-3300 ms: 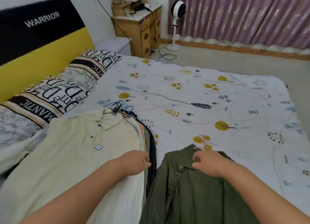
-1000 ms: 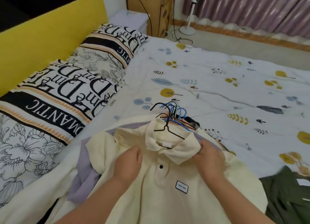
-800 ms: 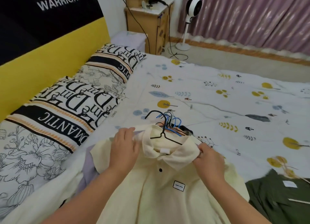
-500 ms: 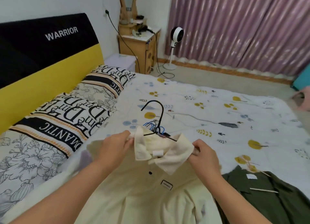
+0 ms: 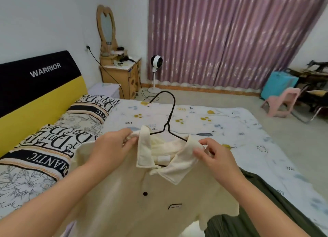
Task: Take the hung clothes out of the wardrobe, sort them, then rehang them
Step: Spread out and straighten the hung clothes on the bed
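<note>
Shirt: cream polo point(image 5: 134, 197) on a black hanger point(image 5: 168, 123), lifted above the bed point(image 5: 204, 123), spread between both hands.
Left hand: point(image 5: 113, 148) fingers curled, pinching the shirt's shoulder seam just left of the collar.
Right hand: point(image 5: 214, 158) pinching the shoulder fabric at the collar's right edge.
Hanger: hook upright, rising between the hands; arms run inside the neck opening.
Green shirt: point(image 5: 276, 206) flat on the bed, below and right of the right hand, partly under the polo's hem.
Pillows: point(image 5: 46, 148) left of the left hand, against the yellow headboard point(image 5: 35, 102).
Fan: point(image 5: 156, 61) well beyond the hands, by the curtain point(image 5: 221, 36).
</note>
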`<state>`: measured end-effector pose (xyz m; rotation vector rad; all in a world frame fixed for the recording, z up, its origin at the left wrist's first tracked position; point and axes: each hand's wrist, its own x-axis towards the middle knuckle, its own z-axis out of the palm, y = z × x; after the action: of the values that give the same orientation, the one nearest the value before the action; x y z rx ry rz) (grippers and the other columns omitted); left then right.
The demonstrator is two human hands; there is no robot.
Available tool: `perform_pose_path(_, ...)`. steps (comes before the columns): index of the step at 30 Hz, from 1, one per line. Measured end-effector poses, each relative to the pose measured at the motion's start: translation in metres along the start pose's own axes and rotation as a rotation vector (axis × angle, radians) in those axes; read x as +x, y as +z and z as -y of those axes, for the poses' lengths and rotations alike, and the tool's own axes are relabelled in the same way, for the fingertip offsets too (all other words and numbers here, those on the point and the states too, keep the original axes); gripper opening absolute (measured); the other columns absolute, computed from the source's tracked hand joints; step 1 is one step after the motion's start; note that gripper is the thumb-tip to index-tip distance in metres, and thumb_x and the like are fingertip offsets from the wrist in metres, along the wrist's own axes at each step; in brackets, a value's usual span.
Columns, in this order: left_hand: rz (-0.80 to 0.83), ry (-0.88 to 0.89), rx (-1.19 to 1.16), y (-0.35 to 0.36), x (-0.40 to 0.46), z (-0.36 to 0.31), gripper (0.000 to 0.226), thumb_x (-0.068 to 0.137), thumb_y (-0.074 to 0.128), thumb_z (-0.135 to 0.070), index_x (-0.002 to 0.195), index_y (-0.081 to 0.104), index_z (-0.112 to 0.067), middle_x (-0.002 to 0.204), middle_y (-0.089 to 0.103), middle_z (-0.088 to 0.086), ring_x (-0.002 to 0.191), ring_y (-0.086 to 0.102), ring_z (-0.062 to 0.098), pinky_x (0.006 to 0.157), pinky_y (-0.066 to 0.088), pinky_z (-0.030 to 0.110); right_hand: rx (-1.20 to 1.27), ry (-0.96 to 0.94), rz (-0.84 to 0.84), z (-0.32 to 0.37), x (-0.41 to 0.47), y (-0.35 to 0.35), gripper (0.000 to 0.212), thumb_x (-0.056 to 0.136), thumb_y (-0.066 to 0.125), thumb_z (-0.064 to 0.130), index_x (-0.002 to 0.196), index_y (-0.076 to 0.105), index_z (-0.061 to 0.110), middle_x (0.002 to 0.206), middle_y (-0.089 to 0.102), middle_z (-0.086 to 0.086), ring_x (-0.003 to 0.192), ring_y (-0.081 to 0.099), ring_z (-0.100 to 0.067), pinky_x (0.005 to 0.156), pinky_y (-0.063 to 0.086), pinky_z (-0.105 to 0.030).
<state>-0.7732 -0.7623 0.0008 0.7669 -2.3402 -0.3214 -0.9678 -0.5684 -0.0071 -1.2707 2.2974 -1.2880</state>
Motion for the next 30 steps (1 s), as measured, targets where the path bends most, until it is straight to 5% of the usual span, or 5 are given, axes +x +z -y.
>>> perform_pose_path(3,0.052,0.092,-0.029,-0.016,0.005,-0.019,0.047,0.074,0.035,-0.058,0.067,0.052,-0.014,0.05,0.044,-0.006,0.053,0.044,0.018,0.049,0.028,0.026,-0.01,0.03,-0.119,0.007,-0.019,-0.017,0.008,0.087,0.064,0.025,0.08,0.059,0.026,0.053,0.037,0.008,0.051,0.032,-0.007,0.052,0.024,-0.025)
perform_pose_path(8,0.168,0.211,-0.109,-0.032,0.005,-0.047,0.03,0.088,0.057,-0.03,0.068,0.054,-0.008,0.052,0.044,-0.001,0.052,0.041,0.013,0.051,0.026,0.028,-0.09,0.071,-0.264,0.012,-0.054,-0.037,0.007,0.088,0.061,0.028,0.081,0.058,0.028,0.061,0.048,0.008,0.057,0.038,-0.011,0.058,0.031,-0.031)
perform_pose_path(21,0.367,0.57,-0.313,0.016,-0.02,-0.164,0.041,0.085,0.055,-0.048,0.066,0.053,-0.012,0.051,0.045,-0.001,0.051,0.04,0.014,0.05,0.027,0.024,-0.167,0.28,-0.54,-0.009,-0.175,-0.139,0.007,0.085,0.065,0.021,0.08,0.063,0.025,0.072,0.06,0.0,0.068,0.05,-0.015,0.063,0.037,-0.032)
perform_pose_path(26,0.42,0.675,-0.434,0.056,-0.033,-0.241,0.044,0.084,0.057,-0.047,0.057,0.034,-0.021,0.057,0.047,-0.015,0.054,0.038,0.012,0.049,0.023,0.022,-0.171,0.322,-0.638,-0.041,-0.219,-0.203,0.01,0.083,0.066,0.012,0.078,0.066,0.02,0.071,0.062,0.006,0.066,0.05,-0.003,0.058,0.034,-0.015)
perform_pose_path(30,0.452,0.728,-0.471,0.093,-0.049,-0.31,0.045,0.085,0.057,-0.044,0.057,0.031,-0.021,0.059,0.048,-0.017,0.055,0.037,0.012,0.049,0.022,0.022,-0.209,0.352,-0.676,-0.081,-0.25,-0.261,0.015,0.081,0.067,0.009,0.074,0.065,0.022,0.072,0.063,0.004,0.069,0.051,-0.005,0.061,0.035,-0.015)
